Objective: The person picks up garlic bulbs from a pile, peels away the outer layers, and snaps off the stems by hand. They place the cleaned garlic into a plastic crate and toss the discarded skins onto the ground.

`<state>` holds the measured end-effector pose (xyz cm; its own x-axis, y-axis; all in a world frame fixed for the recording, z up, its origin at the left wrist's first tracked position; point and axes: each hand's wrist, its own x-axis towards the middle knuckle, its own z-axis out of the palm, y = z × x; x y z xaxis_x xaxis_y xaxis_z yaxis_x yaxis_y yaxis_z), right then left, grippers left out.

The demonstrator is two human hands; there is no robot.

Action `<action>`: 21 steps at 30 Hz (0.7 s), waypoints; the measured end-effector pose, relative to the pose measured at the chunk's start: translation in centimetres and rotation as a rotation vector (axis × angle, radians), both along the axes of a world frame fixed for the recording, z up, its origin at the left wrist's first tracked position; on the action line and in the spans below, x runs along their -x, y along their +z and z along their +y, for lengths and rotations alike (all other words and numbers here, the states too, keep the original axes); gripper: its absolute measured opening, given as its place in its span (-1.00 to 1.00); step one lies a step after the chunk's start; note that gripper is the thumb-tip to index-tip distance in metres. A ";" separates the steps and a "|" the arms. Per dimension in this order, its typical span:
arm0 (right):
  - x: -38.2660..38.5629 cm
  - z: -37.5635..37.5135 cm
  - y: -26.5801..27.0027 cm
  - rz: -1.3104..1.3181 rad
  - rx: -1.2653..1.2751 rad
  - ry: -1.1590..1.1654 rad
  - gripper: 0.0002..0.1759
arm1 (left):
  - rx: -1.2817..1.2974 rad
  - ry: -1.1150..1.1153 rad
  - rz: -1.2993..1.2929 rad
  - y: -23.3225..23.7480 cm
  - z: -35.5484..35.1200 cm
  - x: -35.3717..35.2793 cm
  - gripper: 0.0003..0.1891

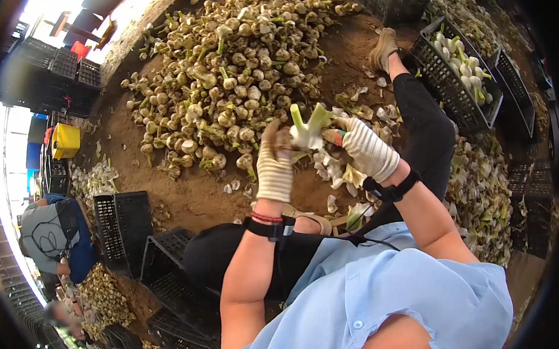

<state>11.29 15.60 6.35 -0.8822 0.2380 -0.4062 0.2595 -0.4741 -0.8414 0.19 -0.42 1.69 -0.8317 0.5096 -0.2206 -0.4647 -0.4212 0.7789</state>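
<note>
Both my hands wear striped knit gloves and meet above my lap. My left hand (274,165) grips a white garlic bulb (304,134) with a cut green stalk. My right hand (368,148) touches the same bulb from the other side and holds a small tool with a reddish handle (333,135); its blade is hidden. Each wrist carries a black strap. My black-trousered leg (425,126) stretches out past my hands to a shoe (383,48).
A big heap of unpeeled garlic (230,76) lies on the dirt floor ahead. Peelings (349,174) litter the ground under my hands. A black crate of trimmed bulbs (460,70) stands right, empty black crates (127,227) left. Another person in blue (58,236) sits far left.
</note>
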 end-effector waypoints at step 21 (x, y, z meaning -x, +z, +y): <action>-0.2 1.7 -0.6 0.183 -1.174 0.019 -0.62 | 0.347 -0.091 0.602 5.0 -1.4 -0.9 -0.72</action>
